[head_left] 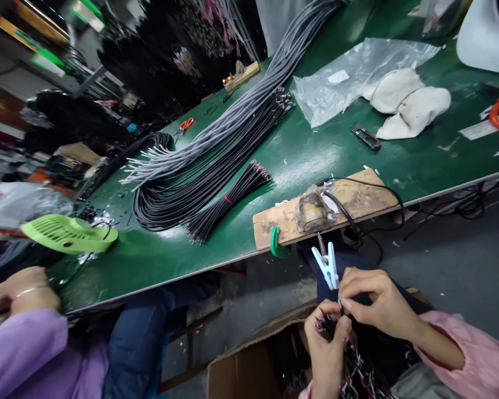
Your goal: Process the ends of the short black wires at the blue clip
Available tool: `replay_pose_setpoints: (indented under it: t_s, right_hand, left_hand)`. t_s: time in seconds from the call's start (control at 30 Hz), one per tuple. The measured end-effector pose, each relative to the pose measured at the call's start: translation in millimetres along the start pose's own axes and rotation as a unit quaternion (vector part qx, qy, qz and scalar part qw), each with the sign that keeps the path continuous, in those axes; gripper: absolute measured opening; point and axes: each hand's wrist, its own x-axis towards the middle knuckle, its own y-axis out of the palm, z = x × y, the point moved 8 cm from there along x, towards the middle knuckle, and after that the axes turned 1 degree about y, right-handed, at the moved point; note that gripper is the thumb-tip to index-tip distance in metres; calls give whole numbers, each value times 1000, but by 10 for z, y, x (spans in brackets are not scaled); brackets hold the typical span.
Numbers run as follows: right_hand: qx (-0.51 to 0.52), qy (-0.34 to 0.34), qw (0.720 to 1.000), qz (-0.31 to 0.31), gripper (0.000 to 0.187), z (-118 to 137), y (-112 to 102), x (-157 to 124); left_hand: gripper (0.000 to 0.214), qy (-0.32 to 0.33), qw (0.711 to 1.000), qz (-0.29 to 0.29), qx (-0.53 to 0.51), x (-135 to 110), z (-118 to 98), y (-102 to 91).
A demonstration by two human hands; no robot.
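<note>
Low in front of the table edge, my left hand (326, 341) is closed around a bunch of thin wires (360, 368) with red, white and dark strands. Close beside it, my right hand (370, 299) pinches a wire end just above the left thumb; the fine tip is partly hidden by fingers. A light blue clothespin (327, 267) sits right above my right fingertips, on or against a metal rod (321, 244) that sticks out from a crusted block (314, 210). That block rests on a wooden board (270, 224) with a green clamp (278, 244).
Bundles of grey cables (233, 111) and black cables (170, 210) lie across the green table (224, 252). Thread snips (365, 137), white gloves (411, 102) and a plastic bag (336, 83) are at right. A co-worker in a purple sleeve (33, 354) sits left. A cardboard box (237, 371) stands below.
</note>
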Motion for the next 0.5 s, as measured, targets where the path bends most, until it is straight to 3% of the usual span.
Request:
replay_pose_setpoints:
  t_s: [0.13, 0.27, 0.5]
  right_hand:
    - [-79, -36, 996, -33, 16, 87, -36, -63]
    - [-103, -62, 993, -19, 14, 149, -54, -86]
    - [-142, -72, 987, -27, 21, 181, -110, -129]
  left_hand:
    - [44, -14, 1000, -15, -8, 1, -53, 15]
    - [44, -6, 999, -41, 18, 16, -76, -64]
    - [37, 26, 999, -2, 31, 63, -186, -3]
